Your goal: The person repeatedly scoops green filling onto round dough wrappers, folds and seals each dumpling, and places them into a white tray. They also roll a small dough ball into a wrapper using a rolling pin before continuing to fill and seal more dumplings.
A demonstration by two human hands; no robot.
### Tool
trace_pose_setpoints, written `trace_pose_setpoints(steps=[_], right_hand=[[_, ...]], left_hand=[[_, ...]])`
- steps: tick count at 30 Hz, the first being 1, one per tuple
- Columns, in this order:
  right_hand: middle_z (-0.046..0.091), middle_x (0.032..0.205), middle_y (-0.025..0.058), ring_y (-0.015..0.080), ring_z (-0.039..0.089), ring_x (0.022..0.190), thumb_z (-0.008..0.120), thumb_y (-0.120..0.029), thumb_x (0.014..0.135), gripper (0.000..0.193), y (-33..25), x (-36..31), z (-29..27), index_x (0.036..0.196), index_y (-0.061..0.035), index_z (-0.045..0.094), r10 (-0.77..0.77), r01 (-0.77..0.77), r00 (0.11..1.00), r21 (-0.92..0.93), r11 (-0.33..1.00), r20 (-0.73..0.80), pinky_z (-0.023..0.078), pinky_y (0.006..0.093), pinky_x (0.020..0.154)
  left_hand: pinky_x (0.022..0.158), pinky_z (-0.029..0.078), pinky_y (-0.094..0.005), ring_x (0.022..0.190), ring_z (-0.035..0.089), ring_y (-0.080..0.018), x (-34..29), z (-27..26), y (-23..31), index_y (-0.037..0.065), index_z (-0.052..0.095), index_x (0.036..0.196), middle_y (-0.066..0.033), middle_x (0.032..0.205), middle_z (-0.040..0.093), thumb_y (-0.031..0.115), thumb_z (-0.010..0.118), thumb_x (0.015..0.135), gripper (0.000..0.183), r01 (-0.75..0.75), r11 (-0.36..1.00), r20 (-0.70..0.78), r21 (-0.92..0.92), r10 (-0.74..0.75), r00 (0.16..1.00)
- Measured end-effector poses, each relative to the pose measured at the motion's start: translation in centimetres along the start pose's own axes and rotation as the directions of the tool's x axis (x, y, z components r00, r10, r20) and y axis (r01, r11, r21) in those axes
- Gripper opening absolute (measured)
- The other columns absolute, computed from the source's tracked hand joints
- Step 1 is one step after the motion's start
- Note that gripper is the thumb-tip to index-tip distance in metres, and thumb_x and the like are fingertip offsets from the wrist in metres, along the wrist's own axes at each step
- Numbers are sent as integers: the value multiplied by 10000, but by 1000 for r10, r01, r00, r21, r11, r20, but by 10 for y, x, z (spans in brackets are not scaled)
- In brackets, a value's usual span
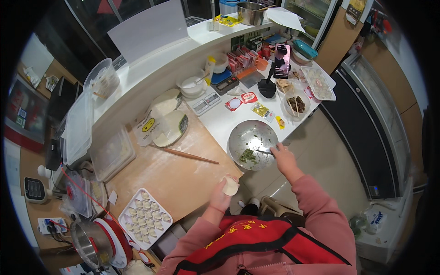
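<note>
A round, pale dumpling wrapper rests in my left hand, just off the front corner of the floured wooden board. My right hand grips the handle of a thin utensil, its far end down in a steel mixing bowl. Chopped green filling lies in a small heap at the bowl's near side, with bits stuck to the wall. The utensil's tip is too small to make out clearly. To the left, a white tray carries rows of folded dumplings.
A wooden rolling pin lies on the board near bagged dough. Behind are a kitchen scale and a phone on a stand. A bowl of dark food with chopsticks stands right; a steel pot sits lower left.
</note>
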State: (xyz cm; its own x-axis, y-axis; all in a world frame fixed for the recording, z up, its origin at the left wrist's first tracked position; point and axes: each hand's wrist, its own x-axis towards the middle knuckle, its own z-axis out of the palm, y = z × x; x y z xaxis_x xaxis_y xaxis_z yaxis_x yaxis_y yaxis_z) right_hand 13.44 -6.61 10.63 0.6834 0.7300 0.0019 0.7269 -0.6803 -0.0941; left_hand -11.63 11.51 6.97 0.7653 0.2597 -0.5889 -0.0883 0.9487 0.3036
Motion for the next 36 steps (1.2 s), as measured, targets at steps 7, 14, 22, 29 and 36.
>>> trace_pose_setpoints(steps=[7, 14, 22, 29, 36], right_hand=[[641, 936, 112, 321, 649, 896, 546, -103, 876, 322, 4, 6, -4, 1182, -159, 633, -105, 105, 994, 81, 991, -7, 523, 460, 689], [701, 877, 149, 368, 678, 822, 550, -200, 923, 340, -20, 14, 1, 1223, -308, 669, 35, -84, 980, 248, 965, 196, 532, 478, 708], [701, 910, 155, 373, 669, 825, 564, -198, 918, 320, -28, -1, 14, 1182, -313, 705, 47, -94, 991, 400, 912, 126, 525, 478, 715], [704, 930, 143, 362, 670, 835, 562, -184, 906, 346, -32, -17, 22, 1198, -320, 688, 14, -62, 994, 442, 895, 111, 523, 485, 712], [705, 948, 116, 366, 666, 843, 549, -149, 910, 390, -40, -39, 20, 1239, -327, 658, -33, 12, 999, 619, 785, 23, 522, 477, 719]], left_hand=[[1002, 491, -443, 1138, 614, -330, 21, 15, -53, -81, 517, 1265, -208, 1218, 623, 218, 455, 1024, 388, -149, 978, -75, 149, 161, 984], [879, 556, -389, 1101, 632, -271, 48, 32, -69, -18, 541, 1270, -133, 1210, 622, 188, 495, 1012, 333, -191, 967, -396, 170, 244, 885], [954, 520, -446, 1134, 613, -296, 65, 54, -62, -35, 497, 1290, -154, 1264, 587, 153, 441, 1036, 321, -254, 965, -442, 68, 258, 859], [1014, 475, -475, 1199, 575, -305, 77, 62, -55, -14, 498, 1298, -150, 1305, 572, 195, 389, 1058, 337, -285, 958, -388, -19, 256, 886], [1047, 451, -486, 1199, 569, -315, 73, 63, -47, -19, 500, 1278, -167, 1293, 574, 226, 333, 1075, 359, -308, 943, -331, -126, 253, 909]])
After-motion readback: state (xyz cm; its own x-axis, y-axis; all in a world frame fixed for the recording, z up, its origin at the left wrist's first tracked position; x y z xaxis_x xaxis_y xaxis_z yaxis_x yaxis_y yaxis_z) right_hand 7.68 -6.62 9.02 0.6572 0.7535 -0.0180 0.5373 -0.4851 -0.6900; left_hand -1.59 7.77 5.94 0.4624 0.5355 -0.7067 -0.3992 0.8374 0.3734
